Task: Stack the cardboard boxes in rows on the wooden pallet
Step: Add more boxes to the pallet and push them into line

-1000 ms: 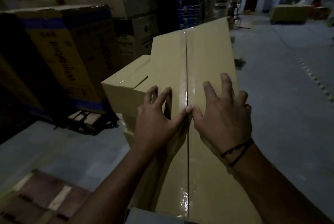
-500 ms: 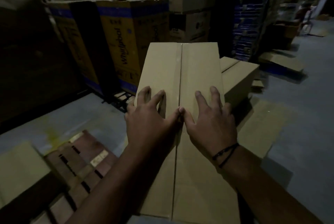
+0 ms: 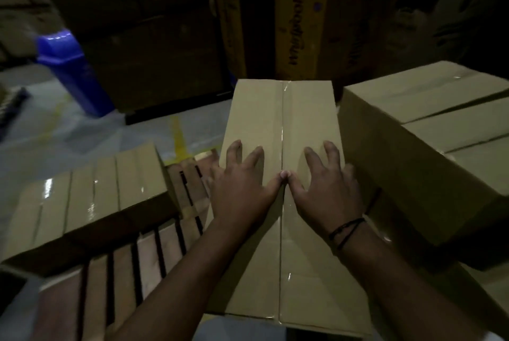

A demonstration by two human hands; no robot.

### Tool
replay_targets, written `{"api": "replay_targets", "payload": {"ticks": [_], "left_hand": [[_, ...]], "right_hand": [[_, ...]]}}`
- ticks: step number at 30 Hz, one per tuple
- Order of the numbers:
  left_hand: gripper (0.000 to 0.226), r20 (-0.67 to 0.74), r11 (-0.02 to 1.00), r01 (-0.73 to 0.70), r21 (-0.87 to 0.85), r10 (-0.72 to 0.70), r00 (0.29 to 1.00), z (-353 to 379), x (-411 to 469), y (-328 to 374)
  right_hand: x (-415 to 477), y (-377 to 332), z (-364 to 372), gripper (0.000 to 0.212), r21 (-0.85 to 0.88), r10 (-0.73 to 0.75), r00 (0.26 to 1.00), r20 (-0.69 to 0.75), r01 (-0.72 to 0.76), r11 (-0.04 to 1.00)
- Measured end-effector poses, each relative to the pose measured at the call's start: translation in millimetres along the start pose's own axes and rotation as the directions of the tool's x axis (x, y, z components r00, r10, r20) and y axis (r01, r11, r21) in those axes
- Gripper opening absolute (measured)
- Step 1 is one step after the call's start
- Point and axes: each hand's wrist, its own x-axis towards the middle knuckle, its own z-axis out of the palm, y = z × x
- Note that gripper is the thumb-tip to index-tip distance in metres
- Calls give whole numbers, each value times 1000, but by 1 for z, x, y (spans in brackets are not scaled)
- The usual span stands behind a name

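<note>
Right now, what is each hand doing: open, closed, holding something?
Left hand: open, fingers spread, palm flat on top of the cardboard box, not gripping.
Right hand: open, fingers spread, flat on the same box top.

A wooden pallet is lying on the grey concrete floor. A row of taped cardboard boxes is sitting directly on its slats at the left, leaving bare slats showing beside them.
</note>
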Motion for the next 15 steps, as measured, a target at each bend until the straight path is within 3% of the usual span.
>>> {"api": "replay_targets", "payload": {"ticks": [15], "left_hand": [[79,-22,925,372,79,-371,928,47,89,-33]], "right_hand": [[145,-24,84,68,100,-309,938,153,297,950]]}}
